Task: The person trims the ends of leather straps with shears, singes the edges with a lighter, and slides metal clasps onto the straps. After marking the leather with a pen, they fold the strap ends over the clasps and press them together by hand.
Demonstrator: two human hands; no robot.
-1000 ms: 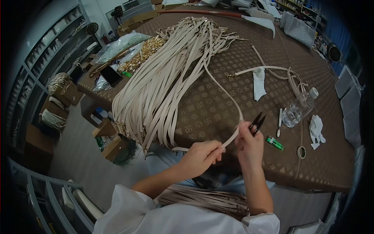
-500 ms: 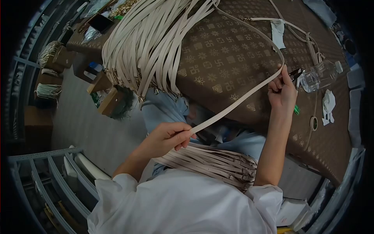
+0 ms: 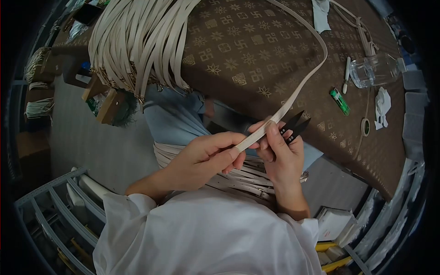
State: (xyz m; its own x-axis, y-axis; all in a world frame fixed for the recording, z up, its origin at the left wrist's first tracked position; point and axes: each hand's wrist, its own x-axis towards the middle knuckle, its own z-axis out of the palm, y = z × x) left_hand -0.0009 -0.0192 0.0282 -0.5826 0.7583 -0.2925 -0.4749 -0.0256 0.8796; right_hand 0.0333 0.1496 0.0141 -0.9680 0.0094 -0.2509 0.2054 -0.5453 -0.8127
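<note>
A long cream strap (image 3: 300, 89) curves down from the table to my hands. My left hand (image 3: 199, 158) pinches its near end between thumb and fingers. Close beside it, my right hand (image 3: 285, 160) pinches the same strap a little farther along. Black thread snips (image 3: 297, 126) are also tucked in my right hand, their two pointed blades apart and facing away from the strap. Across my lap, partly hidden by my hands, lies a bundle of cream straps (image 3: 224, 183). A larger bunch of straps (image 3: 146, 41) with metal clasps hangs over the table edge.
On the brown patterned tablecloth (image 3: 238, 59) lie a green lighter (image 3: 339, 101), a white pen-like stick (image 3: 347, 75), a clear plastic bottle (image 3: 373, 71), crumpled tissue (image 3: 383, 107) and a tape roll (image 3: 365, 127). A metal rack (image 3: 55, 197) stands at lower left.
My right hand has slid down along the strap from the table towards my left hand, bringing the snips with it. The view has shifted, so the table things appear farther left or higher.
</note>
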